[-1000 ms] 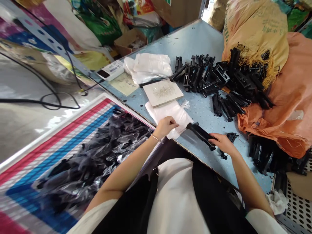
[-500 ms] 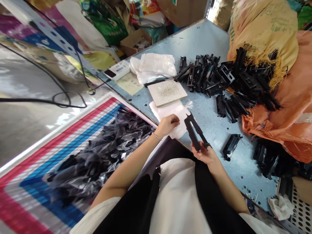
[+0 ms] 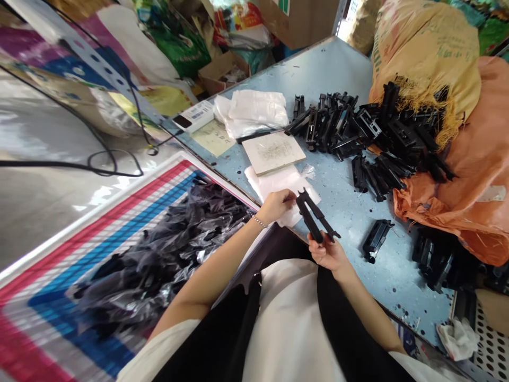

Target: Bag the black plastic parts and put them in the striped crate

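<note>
While the right hand [image 3: 330, 255] is gripping a forked black part [image 3: 310, 221] right of centre frame, the left hand [image 3: 277, 205] is resting curled over white plastic [image 3: 272, 182] — whether pinching it, I cannot tell.

Bright w/ glare on flr [image 3: 47, 209]

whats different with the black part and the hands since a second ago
The right hand has moved left and slightly down in view, bringing the black part close to the left hand and turning it so its forked shape shows; whether those two touch is unclear. Nothing was visibly let go. The left hand stays by the white plastic, and the black pile lies as before.
</note>
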Demonstrator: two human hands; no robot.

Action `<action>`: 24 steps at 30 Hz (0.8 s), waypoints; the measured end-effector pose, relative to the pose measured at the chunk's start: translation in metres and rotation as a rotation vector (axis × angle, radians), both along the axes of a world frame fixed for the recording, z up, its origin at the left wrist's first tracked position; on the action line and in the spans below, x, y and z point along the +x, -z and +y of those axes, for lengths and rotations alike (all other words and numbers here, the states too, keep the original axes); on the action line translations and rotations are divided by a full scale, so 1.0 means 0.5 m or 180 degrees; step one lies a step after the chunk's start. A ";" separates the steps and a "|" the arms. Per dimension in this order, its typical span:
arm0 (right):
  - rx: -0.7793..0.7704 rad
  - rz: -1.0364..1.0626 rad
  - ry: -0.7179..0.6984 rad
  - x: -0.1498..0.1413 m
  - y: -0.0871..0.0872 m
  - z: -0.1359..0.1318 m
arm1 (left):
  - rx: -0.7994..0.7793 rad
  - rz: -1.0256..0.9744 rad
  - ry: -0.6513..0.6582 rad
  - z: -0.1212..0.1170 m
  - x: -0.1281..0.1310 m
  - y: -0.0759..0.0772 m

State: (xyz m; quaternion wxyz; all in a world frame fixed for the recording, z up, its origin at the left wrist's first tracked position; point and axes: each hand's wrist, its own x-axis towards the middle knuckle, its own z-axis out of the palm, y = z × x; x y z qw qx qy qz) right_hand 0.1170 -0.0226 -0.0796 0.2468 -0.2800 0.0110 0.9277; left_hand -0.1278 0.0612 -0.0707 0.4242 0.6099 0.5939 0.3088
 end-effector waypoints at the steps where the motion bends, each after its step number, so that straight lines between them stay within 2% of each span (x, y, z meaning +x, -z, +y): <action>1: -0.0124 0.0030 0.0026 -0.003 0.008 0.000 | -0.0073 -0.0098 -0.0074 -0.001 0.001 0.000; 3: -0.0314 0.0053 0.0128 0.000 0.022 -0.001 | -0.0022 -0.0243 -0.0188 -0.006 -0.003 -0.002; 5: -0.0360 0.0026 0.0232 0.010 0.027 -0.006 | 0.0319 -0.0167 -0.0201 -0.013 -0.012 -0.007; 8: -0.0232 0.0019 0.0254 0.030 0.015 -0.018 | 0.1077 0.0276 0.0019 -0.020 -0.021 -0.011; 10: -0.0063 0.0088 0.0218 0.035 0.000 -0.024 | 0.1359 0.0541 0.0217 -0.019 -0.019 -0.005; 13: 0.0148 0.0213 0.0109 0.021 -0.013 -0.024 | 0.1389 0.0639 0.0257 -0.011 -0.007 0.018; 17: 0.0078 0.0302 0.0000 -0.019 -0.002 -0.005 | 0.1475 0.0544 0.0144 -0.015 0.004 0.035; 20: 0.0016 0.0271 0.0062 -0.037 0.012 0.013 | 0.1664 0.0685 0.0168 -0.052 0.016 0.017; 24: 0.0328 -0.0166 0.0069 -0.035 0.022 0.030 | 0.2240 0.0678 0.1036 -0.125 0.057 -0.025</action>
